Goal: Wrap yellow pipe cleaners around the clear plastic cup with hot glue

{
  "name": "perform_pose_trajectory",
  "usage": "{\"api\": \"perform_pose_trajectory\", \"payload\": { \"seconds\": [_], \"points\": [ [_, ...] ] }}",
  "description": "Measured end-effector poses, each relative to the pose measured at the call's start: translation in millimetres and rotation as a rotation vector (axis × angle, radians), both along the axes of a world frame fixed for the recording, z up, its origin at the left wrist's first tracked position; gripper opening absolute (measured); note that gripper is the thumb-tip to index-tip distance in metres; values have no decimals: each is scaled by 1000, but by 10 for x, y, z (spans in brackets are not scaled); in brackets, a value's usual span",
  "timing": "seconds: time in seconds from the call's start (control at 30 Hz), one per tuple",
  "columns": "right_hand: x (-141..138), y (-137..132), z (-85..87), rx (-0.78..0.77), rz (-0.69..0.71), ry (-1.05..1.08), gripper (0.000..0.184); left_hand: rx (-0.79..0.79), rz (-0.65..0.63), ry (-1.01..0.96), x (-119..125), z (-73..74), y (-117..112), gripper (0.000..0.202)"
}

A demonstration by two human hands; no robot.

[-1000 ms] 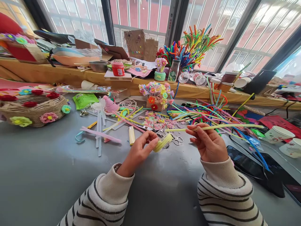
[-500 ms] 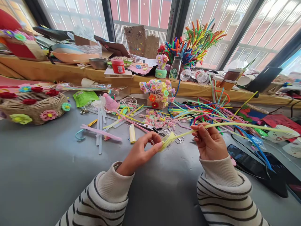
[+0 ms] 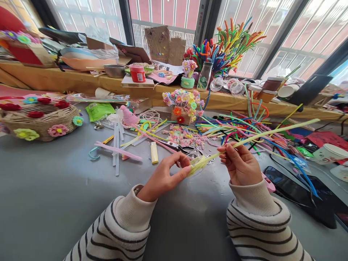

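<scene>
My left hand (image 3: 172,173) pinches a small bundle of clear plastic and pale-yellow fuzzy strands (image 3: 198,166) above a smooth grey table (image 3: 185,221). My right hand (image 3: 240,166) — closed in a pinch — grips a long, thin, pale-yellow fuzzy stem (image 3: 272,134), which runs from the bundle up to the right. Beyond them, I see a tangled heap of multicoloured fuzzy stems (image 3: 239,125).

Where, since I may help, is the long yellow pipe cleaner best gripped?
Probably pinch the pipe cleaner near its free tip, from the right: this thin, nearly straight length juts past the right hand, while the left hand holds the yellow bundle.
</scene>
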State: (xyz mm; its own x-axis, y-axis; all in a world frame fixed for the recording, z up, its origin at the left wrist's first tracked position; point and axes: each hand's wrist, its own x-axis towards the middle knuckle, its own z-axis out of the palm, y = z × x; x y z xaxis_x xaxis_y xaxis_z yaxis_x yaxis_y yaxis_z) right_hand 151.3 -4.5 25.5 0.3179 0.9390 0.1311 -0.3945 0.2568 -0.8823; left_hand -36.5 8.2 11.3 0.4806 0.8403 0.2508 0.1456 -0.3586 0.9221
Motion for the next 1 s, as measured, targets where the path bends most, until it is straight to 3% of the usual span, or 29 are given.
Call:
{"api": "perform_pose_trajectory", "payload": {
  "seconds": [1.0],
  "points": [
    [-21,-13,-10,-13,-39,-64,18,0,-2,14,-2,-4,2,16]
  ]
}}
